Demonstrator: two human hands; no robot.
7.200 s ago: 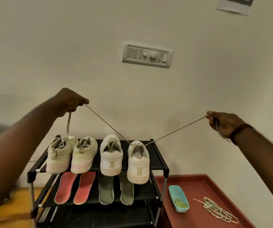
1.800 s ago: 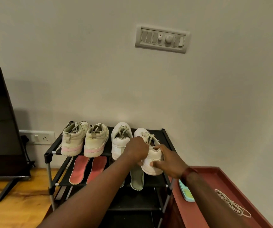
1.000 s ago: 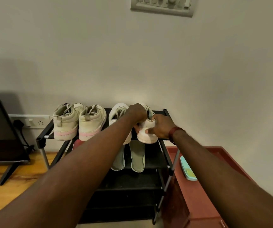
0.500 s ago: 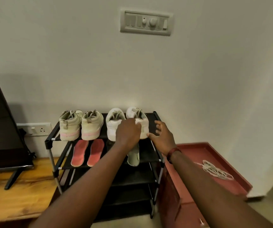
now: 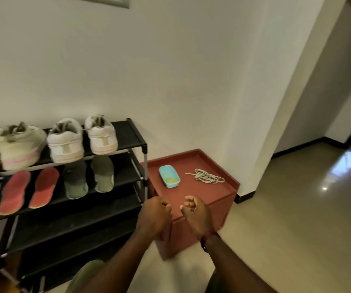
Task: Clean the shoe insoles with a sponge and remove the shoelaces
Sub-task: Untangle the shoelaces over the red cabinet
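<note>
Shoelaces in a loose pale bundle (image 5: 207, 178) lie on the recessed top of the red-brown box (image 5: 183, 192) just right of the black metal-and-fabric shoe rack (image 5: 132, 134). I cannot tell how many laces the bundle holds. Near it on the same top sits the small light-blue plastic tub (image 5: 163, 172) with the yellow sponge (image 5: 172, 180) inside.

Your left hand (image 5: 154, 214) and right hand (image 5: 195, 212) hang side by side over the box's front edge, apart from each other. Both have the fingers curled into the palm, and nothing shows in either. A thin lace could be hidden in a fist, but none is visible.

On the rack's top shelf stand the two white leather sneakers (image 5: 65, 142) and, left of them, the two cream sneakers with pink trim (image 5: 19, 146), heels toward you. The picture is blurred there, but all four look to have laces threaded still. On the shelf below lie the two red foam insoles (image 5: 14, 191) and the two grey-green insoles (image 5: 75, 180), all out of their shoes.

By my reading you are early in the lace work, with some lacing off and four shoes left. Whether the insoles have been sponged cannot be told.
</note>
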